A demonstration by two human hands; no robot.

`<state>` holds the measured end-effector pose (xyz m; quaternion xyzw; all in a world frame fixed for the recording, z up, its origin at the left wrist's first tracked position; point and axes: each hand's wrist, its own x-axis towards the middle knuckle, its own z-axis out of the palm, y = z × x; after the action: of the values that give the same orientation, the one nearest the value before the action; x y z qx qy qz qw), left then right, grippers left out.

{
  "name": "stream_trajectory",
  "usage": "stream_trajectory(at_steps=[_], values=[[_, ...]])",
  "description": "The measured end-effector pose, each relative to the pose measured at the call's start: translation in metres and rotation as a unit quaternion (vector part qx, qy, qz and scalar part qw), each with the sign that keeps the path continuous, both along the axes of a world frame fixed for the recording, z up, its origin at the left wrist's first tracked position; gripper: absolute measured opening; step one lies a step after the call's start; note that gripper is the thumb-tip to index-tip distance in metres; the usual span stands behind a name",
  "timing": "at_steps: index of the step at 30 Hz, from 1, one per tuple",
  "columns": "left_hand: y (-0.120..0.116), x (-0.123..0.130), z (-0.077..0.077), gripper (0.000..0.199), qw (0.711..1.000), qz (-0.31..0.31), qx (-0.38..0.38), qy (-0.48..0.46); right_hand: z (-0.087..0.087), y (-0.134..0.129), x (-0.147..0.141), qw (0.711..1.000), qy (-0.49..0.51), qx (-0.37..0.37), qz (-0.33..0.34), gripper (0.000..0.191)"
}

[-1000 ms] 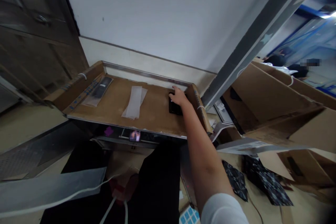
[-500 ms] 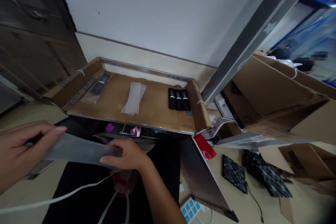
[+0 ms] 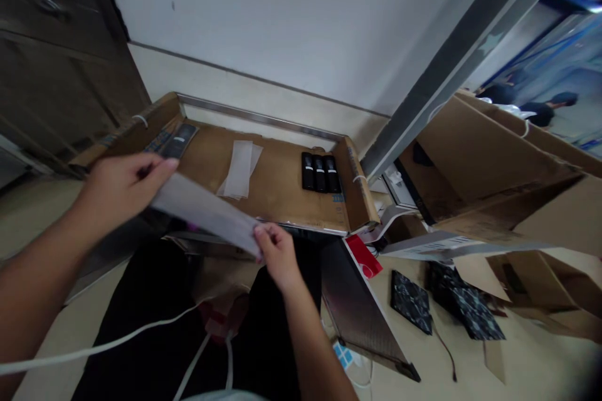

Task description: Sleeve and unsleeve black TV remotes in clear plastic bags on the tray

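Observation:
A translucent plastic sleeve point(image 3: 209, 210) is stretched between my two hands over the front edge of the cardboard-lined tray point(image 3: 282, 200). My left hand point(image 3: 129, 185) pinches its upper left end, and my right hand point(image 3: 277, 250) pinches its lower right end. In the tray, more flat clear sleeves point(image 3: 239, 169) overlap near the middle. Three black devices point(image 3: 320, 172) with small white labels lie side by side at the right. One bagged black device point(image 3: 179, 140) lies at the left, partly hidden by my left hand.
An open cardboard box point(image 3: 493, 163) stands to the right. Below it are black patterned packages point(image 3: 411, 301), a red packet point(image 3: 364, 257) and a dark panel point(image 3: 362, 307). A white cord point(image 3: 141, 332) crosses over my legs. People are visible in the far right background.
Both hands have moved up with the sleeve, toward the tray, and to the right. The sleeve now slants down to the right, and my left hand covers part of the tray's left side.

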<state>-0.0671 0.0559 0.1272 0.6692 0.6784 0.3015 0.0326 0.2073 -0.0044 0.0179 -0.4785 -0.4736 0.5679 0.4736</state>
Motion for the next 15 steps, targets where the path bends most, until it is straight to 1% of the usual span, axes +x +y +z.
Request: stream_trajectory(at_steps=[1, 2, 3, 5, 6, 7, 8, 9, 10, 11, 12, 13, 14, 15], values=[[0.022, 0.008, 0.01, 0.063, 1.0, -0.01, -0.006, 0.015, 0.007, 0.016, 0.006, 1.0, -0.009, 0.013, -0.005, 0.042], [0.045, 0.014, 0.018, 0.07, 0.999, -0.035, -0.011, 0.033, 0.012, 0.033, 0.012, 0.999, -0.022, 0.03, -0.007, 0.04], [0.067, 0.02, 0.026, 0.077, 0.997, -0.061, -0.016, 0.054, 0.015, 0.051, 0.015, 0.998, -0.036, 0.041, -0.017, 0.039], [0.103, 0.027, 0.037, 0.087, 0.993, -0.081, -0.024, 0.078, 0.015, 0.084, 0.018, 0.994, -0.076, 0.057, -0.06, 0.036], [0.116, 0.029, 0.042, 0.089, 0.994, -0.075, -0.02, 0.076, 0.012, 0.1, 0.017, 0.988, -0.106, 0.066, -0.087, 0.035], [0.123, 0.03, 0.045, 0.09, 0.996, -0.063, -0.01, 0.065, 0.009, 0.113, 0.015, 0.981, -0.142, 0.075, -0.112, 0.033], [0.126, 0.03, 0.046, 0.09, 0.998, -0.052, 0.005, 0.045, 0.006, 0.125, 0.012, 0.972, -0.18, 0.081, -0.128, 0.032], [0.122, 0.029, 0.046, 0.089, 0.999, -0.044, 0.024, 0.018, 0.003, 0.134, 0.008, 0.962, -0.22, 0.084, -0.137, 0.031], [0.113, 0.027, 0.042, 0.087, 0.998, -0.042, 0.042, -0.012, 0.0, 0.141, 0.005, 0.952, -0.258, 0.088, -0.141, 0.03], [0.1, 0.025, 0.034, 0.082, 0.996, -0.047, 0.057, -0.042, -0.001, 0.145, 0.001, 0.941, -0.292, 0.089, -0.144, 0.03], [0.082, 0.021, 0.023, 0.075, 0.994, -0.055, 0.064, -0.073, -0.002, 0.147, -0.001, 0.931, -0.321, 0.091, -0.148, 0.03], [0.06, 0.016, 0.006, 0.067, 0.991, -0.062, 0.056, -0.101, -0.002, 0.147, -0.004, 0.921, -0.344, 0.092, -0.155, 0.031], [0.037, 0.011, -0.015, 0.057, 0.989, -0.07, 0.031, -0.125, -0.001, 0.146, -0.005, 0.913, -0.361, 0.091, -0.168, 0.033], [0.011, 0.005, -0.04, 0.049, 0.984, -0.073, -0.014, -0.159, 0.001, 0.143, -0.006, 0.904, -0.375, 0.088, -0.185, 0.036]])
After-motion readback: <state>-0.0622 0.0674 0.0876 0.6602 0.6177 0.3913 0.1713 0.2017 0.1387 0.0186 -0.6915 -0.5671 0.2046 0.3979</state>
